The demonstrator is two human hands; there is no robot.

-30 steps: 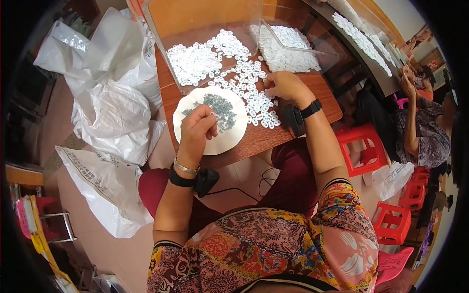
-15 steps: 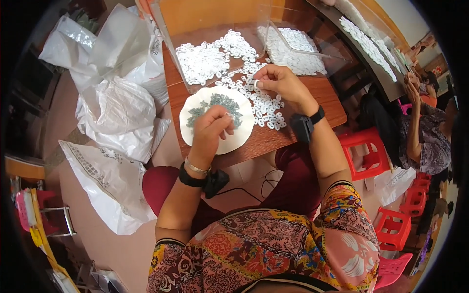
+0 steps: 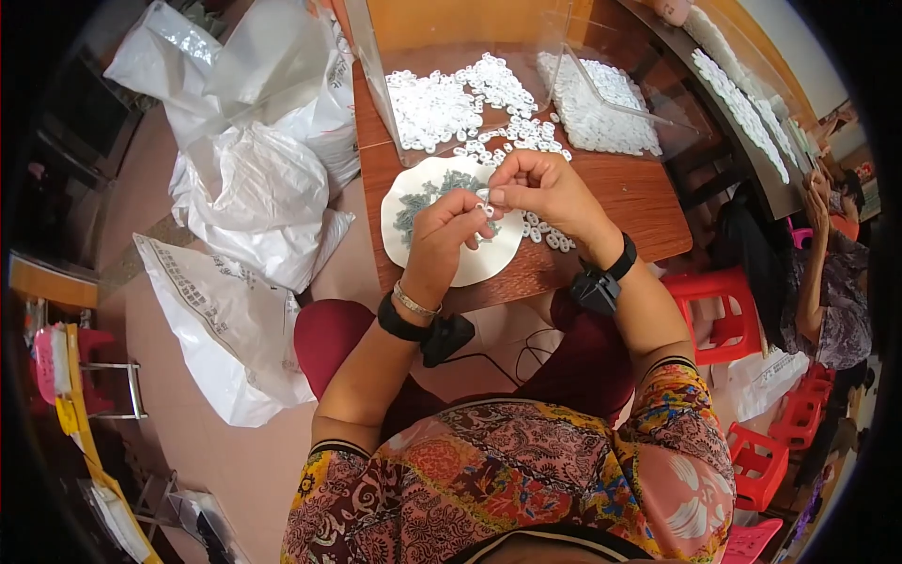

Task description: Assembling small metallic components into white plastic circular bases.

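Over a cream, wavy-edged plate (image 3: 449,276), my two hands meet at the fingertips. My left hand (image 3: 440,242) is closed in a pinch on a small white oval plastic piece with holes (image 3: 486,211). My right hand (image 3: 556,195) pinches at a second white piece (image 3: 483,195) touching the first; the fingers partly cover both. Small grey-green pieces (image 3: 410,209) lie heaped on the plate beneath. White oval pieces (image 3: 550,237) are scattered on the brown table (image 3: 639,202) beside the plate, partly hidden by my right hand.
A clear-walled bin (image 3: 381,85) with piled white pieces stands behind the plate, and a clear box (image 3: 601,108) of them is at its right. White sacks (image 3: 249,179) crowd the floor at left. Red stools (image 3: 719,315) and a seated person (image 3: 827,282) are at right.
My right hand has come down and left from the loose pieces with a white piece, and my left hand has risen to meet it. The whole view has shifted slightly.
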